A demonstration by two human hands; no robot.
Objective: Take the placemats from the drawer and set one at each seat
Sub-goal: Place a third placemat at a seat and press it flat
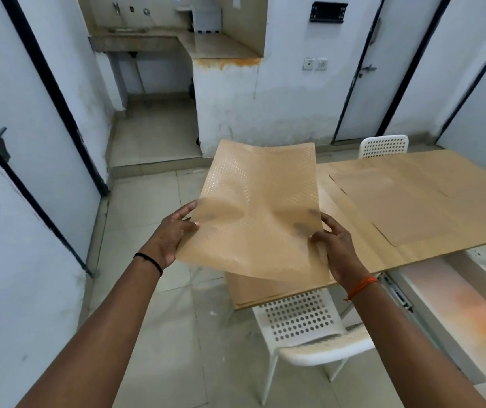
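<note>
The table (430,198) is the largest thing here, its top covered in brown cardboard sheets. An open drawer (453,313) juts out under the table's near long edge. A white perforated chair (303,328) is tucked at the table's near end, and a second white chair (383,146) stands at its far side. Above the table's near corner hangs a tan placemat (258,213) — thin, patterned with small dots, held in the air between both hands. The left hand (171,234) pinches its left edge, thumb on top, fingers beneath. The right hand (336,245) grips its right edge likewise — thumb over, fingers under.
</note>
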